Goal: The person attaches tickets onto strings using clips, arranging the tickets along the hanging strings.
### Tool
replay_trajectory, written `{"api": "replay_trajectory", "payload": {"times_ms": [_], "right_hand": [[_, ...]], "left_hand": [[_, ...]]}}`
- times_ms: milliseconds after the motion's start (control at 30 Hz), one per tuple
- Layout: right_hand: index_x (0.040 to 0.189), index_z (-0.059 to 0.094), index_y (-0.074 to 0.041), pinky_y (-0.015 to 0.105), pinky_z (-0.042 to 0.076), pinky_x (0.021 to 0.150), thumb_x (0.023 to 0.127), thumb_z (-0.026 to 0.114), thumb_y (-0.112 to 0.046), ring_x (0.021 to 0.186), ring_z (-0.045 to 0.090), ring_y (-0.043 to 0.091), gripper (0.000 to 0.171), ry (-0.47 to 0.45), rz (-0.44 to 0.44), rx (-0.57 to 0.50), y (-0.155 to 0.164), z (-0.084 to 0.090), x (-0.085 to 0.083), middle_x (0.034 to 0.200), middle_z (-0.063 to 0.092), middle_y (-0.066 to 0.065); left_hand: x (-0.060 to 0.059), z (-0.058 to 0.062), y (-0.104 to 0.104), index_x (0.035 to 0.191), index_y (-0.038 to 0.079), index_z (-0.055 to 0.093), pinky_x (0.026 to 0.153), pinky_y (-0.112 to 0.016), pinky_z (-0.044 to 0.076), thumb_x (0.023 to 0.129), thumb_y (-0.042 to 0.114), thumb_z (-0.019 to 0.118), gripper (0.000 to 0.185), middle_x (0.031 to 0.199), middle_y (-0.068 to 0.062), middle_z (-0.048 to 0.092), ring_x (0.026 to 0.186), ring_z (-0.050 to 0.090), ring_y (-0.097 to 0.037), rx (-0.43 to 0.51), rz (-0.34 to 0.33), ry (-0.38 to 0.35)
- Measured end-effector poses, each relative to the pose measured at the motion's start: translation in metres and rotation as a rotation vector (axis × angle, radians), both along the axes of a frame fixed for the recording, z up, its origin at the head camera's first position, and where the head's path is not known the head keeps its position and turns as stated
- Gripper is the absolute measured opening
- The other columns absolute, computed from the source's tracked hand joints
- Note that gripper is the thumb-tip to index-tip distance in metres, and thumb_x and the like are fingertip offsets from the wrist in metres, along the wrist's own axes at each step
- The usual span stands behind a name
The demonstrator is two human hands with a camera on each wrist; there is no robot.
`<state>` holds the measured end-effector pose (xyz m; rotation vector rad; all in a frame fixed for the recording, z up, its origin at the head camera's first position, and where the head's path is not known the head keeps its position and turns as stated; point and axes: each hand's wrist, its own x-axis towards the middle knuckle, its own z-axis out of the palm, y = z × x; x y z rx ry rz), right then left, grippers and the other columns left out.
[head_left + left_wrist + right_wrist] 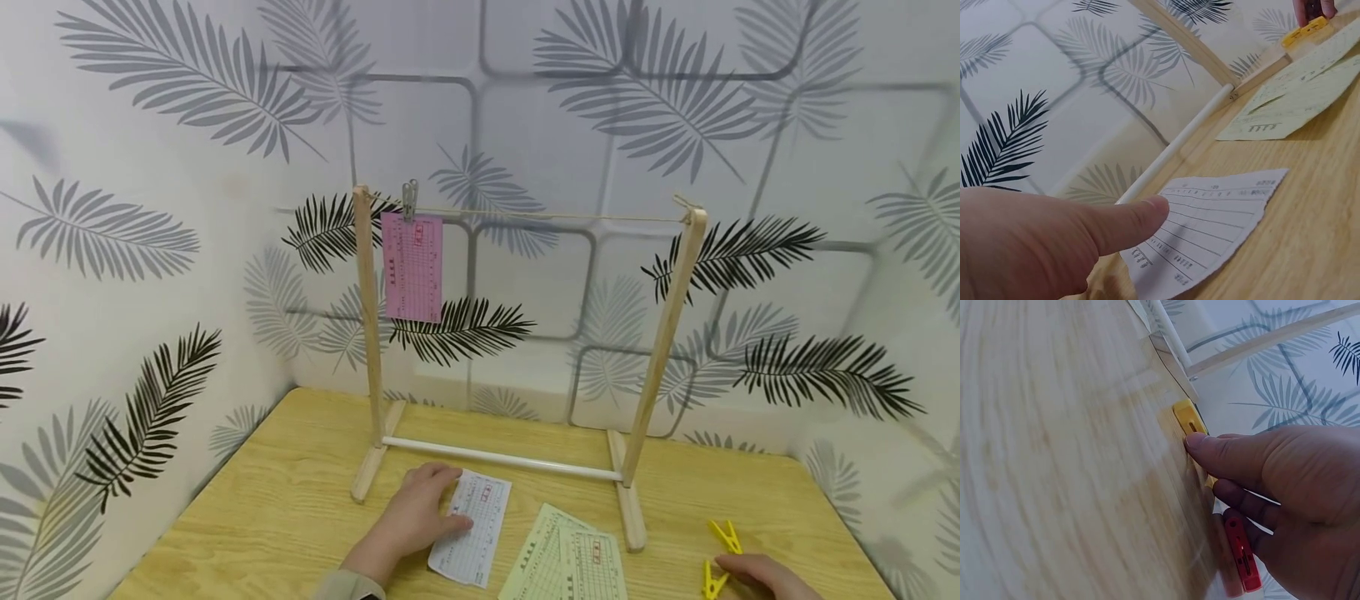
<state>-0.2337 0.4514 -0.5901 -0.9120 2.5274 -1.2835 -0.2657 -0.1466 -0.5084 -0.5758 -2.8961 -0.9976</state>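
Slips' (471, 537) print too small

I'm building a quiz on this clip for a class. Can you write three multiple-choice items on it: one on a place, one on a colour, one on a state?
1. Where does the pink slip hang?
A. at the line's left end
B. at the line's right end
C. on the white bar

2. What colour are the pegs by the right hand?
A. blue
B. yellow
C. green

3. What is the left hand doing?
A. lifting the rack
B. resting on the white slip
C. holding a peg

Key: 1 A, it is clipped beside the left post. 2 B, both look yellow in the head view. 3 B, its thumb lies on the paper.
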Motion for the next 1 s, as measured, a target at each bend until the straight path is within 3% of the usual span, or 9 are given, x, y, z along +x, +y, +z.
{"api": "replay_trajectory", "payload": {"times_ms": [67,100,200,433,633,867,1000], "right_hand": [[0.15,0.062,-0.046,0.014,0.051,0.093,0.102,0.071,0.005,0.124,0.056,-0.012,0.07,0.039,0.019,-0.009,0.01,-0.013,-0.007,0.14,0.062,-0.03],[0.149,0.061,-0.049,0.014,0.051,0.092,0.101,0.073,0.004,0.123,0.056,-0.012,0.072,0.076,0.021,0.006,0.013,-0.017,-0.009,0.14,0.061,-0.03],[0.15,0.065,-0.04,0.016,0.054,0.09,0.099,0.078,0.002,0.121,0.057,-0.01,0.067,0.162,0.03,0.055,0.018,-0.02,-0.015,0.139,0.062,-0.028],[0.136,0.076,-0.021,0.018,0.056,0.084,0.107,0.074,-0.01,0.11,0.057,-0.012,0.031,0.038,-0.08,0.149,0.005,-0.001,-0.007,0.125,0.064,-0.029],[0.128,0.075,-0.001,0.02,0.055,0.082,0.108,0.072,-0.011,0.106,0.057,-0.011,0.022,0.017,-0.125,0.164,-0.015,0.021,0.004,0.121,0.069,-0.012],[0.122,0.078,-0.006,0.019,0.055,0.082,0.107,0.073,-0.011,0.106,0.058,-0.011,0.016,0.04,-0.142,0.161,-0.013,0.014,0.004,0.119,0.069,-0.018],[0.119,0.078,-0.005,0.022,0.056,0.082,0.106,0.077,-0.015,0.104,0.059,-0.01,0.016,0.032,-0.167,0.19,-0.012,0.009,0.0,0.118,0.07,-0.006]], "left_hand": [[0.002,0.001,0.0,0.152,0.002,0.062,0.116,-0.065,0.043,0.089,0.04,0.095,0.08,0.154,-0.025,0.056,0.142,0.049,-0.048,-0.039,0.022,0.007],[0.003,0.002,0.0,0.152,0.002,0.062,0.116,-0.065,0.043,0.088,0.041,0.095,0.082,0.154,-0.025,0.055,0.142,0.049,-0.048,-0.059,0.03,0.012],[0.004,0.004,0.0,0.15,0.001,0.064,0.116,-0.065,0.042,0.084,0.043,0.098,0.085,0.154,-0.026,0.055,0.142,0.049,-0.048,-0.102,0.05,0.022],[0.004,0.005,-0.001,0.138,0.002,0.073,0.111,-0.063,0.046,0.083,0.039,0.1,0.072,0.147,-0.023,0.061,0.135,0.053,-0.047,-0.13,0.055,0.055],[0.003,-0.001,-0.004,0.131,0.003,0.078,0.11,-0.061,0.048,0.09,0.026,0.094,0.05,0.14,-0.016,0.066,0.131,0.056,-0.043,-0.091,0.034,0.084],[0.003,-0.002,-0.006,0.134,0.005,0.077,0.112,-0.063,0.046,0.095,0.01,0.086,0.04,0.141,-0.014,0.069,0.134,0.056,-0.043,-0.066,-0.041,0.083],[0.003,-0.004,-0.008,0.139,0.005,0.074,0.114,-0.061,0.046,0.095,0.006,0.085,0.045,0.143,-0.012,0.07,0.135,0.057,-0.04,-0.052,-0.047,0.074]]}}
